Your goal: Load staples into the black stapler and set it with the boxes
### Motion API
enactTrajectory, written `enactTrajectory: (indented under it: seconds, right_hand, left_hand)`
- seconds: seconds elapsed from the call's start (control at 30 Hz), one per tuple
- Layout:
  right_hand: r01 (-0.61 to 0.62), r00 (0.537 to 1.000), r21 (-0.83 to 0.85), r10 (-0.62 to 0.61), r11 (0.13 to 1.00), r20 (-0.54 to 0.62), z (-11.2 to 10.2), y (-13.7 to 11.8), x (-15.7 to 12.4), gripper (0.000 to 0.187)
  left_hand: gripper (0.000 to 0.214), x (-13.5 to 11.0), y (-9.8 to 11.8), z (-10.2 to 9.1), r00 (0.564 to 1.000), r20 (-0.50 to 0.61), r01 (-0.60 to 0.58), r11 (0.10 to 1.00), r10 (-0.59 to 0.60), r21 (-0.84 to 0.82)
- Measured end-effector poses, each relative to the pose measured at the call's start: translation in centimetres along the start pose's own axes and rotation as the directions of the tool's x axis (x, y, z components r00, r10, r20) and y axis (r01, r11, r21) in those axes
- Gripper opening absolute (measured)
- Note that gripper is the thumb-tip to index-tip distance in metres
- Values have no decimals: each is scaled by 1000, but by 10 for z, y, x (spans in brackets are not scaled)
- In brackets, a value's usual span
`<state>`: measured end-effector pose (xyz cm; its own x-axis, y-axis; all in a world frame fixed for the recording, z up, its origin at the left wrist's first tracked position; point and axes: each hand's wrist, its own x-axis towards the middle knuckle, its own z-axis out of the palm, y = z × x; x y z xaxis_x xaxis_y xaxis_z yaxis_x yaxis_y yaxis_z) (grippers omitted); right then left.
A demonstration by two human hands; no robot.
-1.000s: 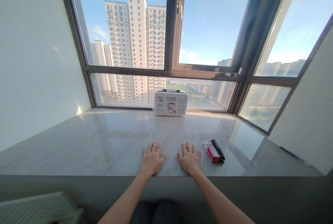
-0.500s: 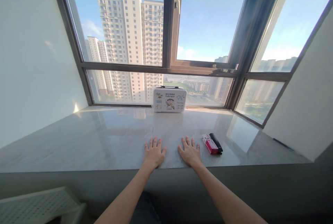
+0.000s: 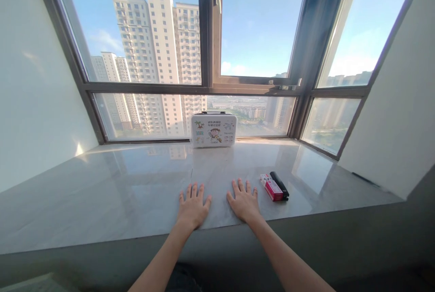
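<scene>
The view swings, yet the left hand (image 3: 193, 209) and right hand (image 3: 244, 201) stay put: apart, empty, fingers spread on the glossy grey marble-look windowsill (image 3: 102, 197). Right of the frame's centre, the oblong pink-and-white cardboard box (image 3: 272, 189) and long black stapler-like tool (image 3: 279, 184) lie untouched; handling seems not yet begun.

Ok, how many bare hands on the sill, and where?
2. The left hand lies palm down near the front edge of the sill; the right hand lies likewise, beside the pink-and-white box. No other hands show.
</scene>
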<state>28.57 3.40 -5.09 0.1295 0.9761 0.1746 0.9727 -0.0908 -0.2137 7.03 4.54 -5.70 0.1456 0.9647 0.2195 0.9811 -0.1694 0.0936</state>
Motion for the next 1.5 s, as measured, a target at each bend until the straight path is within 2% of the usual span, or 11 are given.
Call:
enactTrajectory:
  seconds: [0.27, 0.5, 0.6, 0.7, 0.77, 0.9, 1.0, 1.1, 1.17, 1.3, 1.5]
  right_hand:
    - [35, 999, -7, -35, 999, -10, -1, -3, 6, 68]
    - [1, 1000, 45, 0, 999, -18, 2, -3, 16, 67]
    - [16, 1000, 184, -11, 983, -29, 1, -2, 18, 63]
    - [86, 995, 474, -53, 876, -84, -15, 11, 9, 52]
    - [121, 984, 593, -19, 796, -175, -35, 33, 3, 50]
    - [16, 913, 537, 206, 844, -352, -76, 117, 9, 56]
    - [-184, 937, 498, 305, 848, -172, -86, 182, 29, 68]
    - [-166, 986, 555, 130, 815, 103, -78, 209, 44, 65]
    - [-128, 985, 578, 34, 806, 171, -71, 202, 48, 67]
    - [-65, 994, 577, 0, 814, 112, -58, 146, 50, 70]
    - [-1, 1000, 519, -10, 855, 19, -36, 38, 53, 59]
  left_hand:
    - [68, 13, -1, -1, 1000, 3, -29, 999, 29, 19]
    - [66, 67, 15, 7, 999, 10, -37, 999, 37, 25]
    - [66, 87, 18, 12, 999, 8, -43, 999, 43, 23]
    - [66, 95, 17, 16, 999, 9, -45, 999, 45, 13]
    - [67, 96, 14, 18, 999, 13, -48, 999, 48, 4]
    - [67, 95, 12, 21, 999, 14, -47, 999, 47, 2]
    - [66, 96, 14, 20, 999, 7, -39, 999, 39, -10]
    - [65, 94, 18, 15, 1000, 15, -26, 998, 27, -49]
    - [63, 91, 22, 10, 998, 14, -57, 990, 59, -126]
    - [55, 79, 36, -2, 993, -6, -112, 914, 119, -389]
    - [62, 60, 57, -10, 997, -21, 38, 709, -75, -704]
